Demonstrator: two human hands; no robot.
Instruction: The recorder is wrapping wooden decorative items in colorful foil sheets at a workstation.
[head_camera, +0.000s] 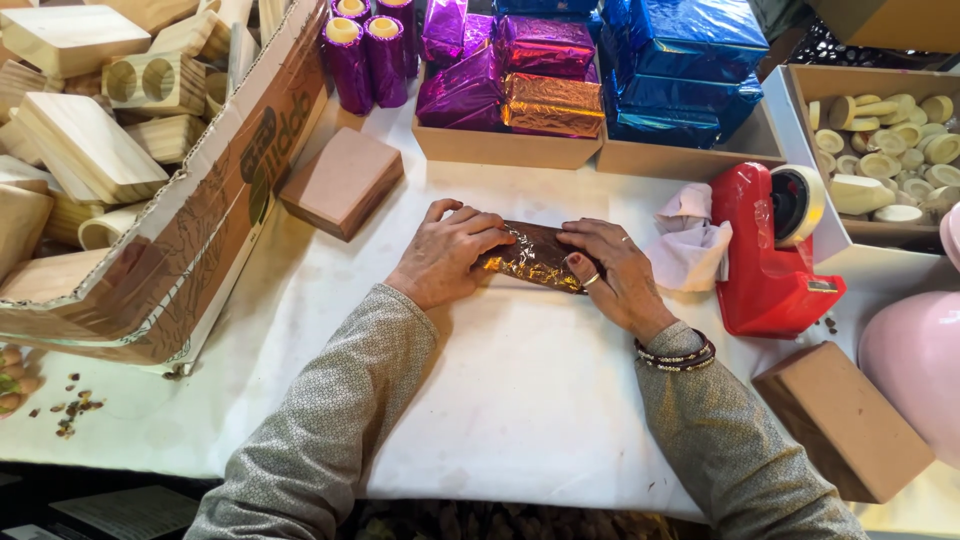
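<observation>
A small block wrapped in shiny bronze-gold foil (535, 257) lies on the white table covering (520, 390) in the middle. My left hand (446, 252) presses on its left end with fingers curled over the foil. My right hand (615, 268) lies flat on its right end, a ring on one finger and beaded bracelets at the wrist. Both hands hold the foil down against the block. Most of the block is hidden under my fingers.
A red tape dispenser (770, 250) and crumpled white cloth (690, 240) sit right. Bare brown blocks (342, 182) (845, 420) lie left and near right. Boxes of purple, bronze and blue wrapped blocks (560, 70) stand behind. A cardboard box of wooden pieces (110, 150) fills the left.
</observation>
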